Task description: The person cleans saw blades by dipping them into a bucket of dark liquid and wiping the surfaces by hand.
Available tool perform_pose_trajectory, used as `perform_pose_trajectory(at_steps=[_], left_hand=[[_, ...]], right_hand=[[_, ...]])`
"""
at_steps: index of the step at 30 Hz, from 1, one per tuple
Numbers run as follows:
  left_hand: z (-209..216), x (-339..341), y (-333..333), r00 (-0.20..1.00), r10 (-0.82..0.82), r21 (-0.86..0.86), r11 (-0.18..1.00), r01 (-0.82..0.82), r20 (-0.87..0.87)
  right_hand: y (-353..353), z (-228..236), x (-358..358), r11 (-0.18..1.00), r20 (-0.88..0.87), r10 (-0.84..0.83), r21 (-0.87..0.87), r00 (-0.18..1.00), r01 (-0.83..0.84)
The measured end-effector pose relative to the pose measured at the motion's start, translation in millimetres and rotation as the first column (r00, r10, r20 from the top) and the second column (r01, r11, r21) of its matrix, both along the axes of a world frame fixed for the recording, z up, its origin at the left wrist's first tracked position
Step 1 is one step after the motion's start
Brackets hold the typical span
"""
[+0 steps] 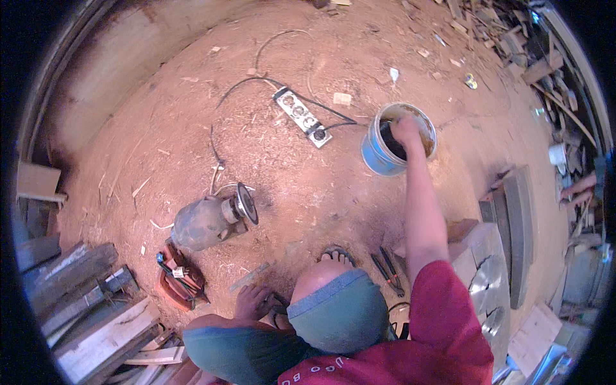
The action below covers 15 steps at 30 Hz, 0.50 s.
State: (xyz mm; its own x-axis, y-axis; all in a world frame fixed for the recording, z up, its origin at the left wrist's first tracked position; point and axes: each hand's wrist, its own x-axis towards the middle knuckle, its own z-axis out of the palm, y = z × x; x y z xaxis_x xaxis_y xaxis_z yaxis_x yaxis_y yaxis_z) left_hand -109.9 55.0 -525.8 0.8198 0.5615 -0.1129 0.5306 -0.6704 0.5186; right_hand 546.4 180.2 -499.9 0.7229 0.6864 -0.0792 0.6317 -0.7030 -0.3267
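My right arm stretches forward, and my right hand (405,130) is down inside a blue bucket (383,156) with a pale rim. Its fingers are hidden in the dark inside, so I cannot see what they touch. Low beside my left knee, my left hand (253,301) rests in shadow near the ground, fingers apart and nothing visible in it. Just ahead of it lies a thin flat strip (249,276). Pliers with red-and-black handles (389,273) lie to the right of my sandalled foot (337,258).
A grey motor-like machine (199,224) with a round disc and a red tool (179,279) sit left. A white power strip (301,117) with black cords lies ahead. Round saw blades (489,281) and a plank (518,224) stand right. Timber (106,333) is stacked lower left.
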Motion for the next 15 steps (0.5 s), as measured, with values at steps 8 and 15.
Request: perform_pose_trajectory(at_steps=[8,15], left_hand=[[-2,5,-14,0.987,0.161,-0.079,0.984,-0.159,0.02],[45,-11,27,0.886,0.403,-0.006,0.911,-0.413,0.229]], right_hand=[[-15,-54,93,0.865,-0.372,0.047,-0.448,0.927,-0.224],[6,66,-26,0.878,-0.956,0.031,0.166,0.293,0.449]])
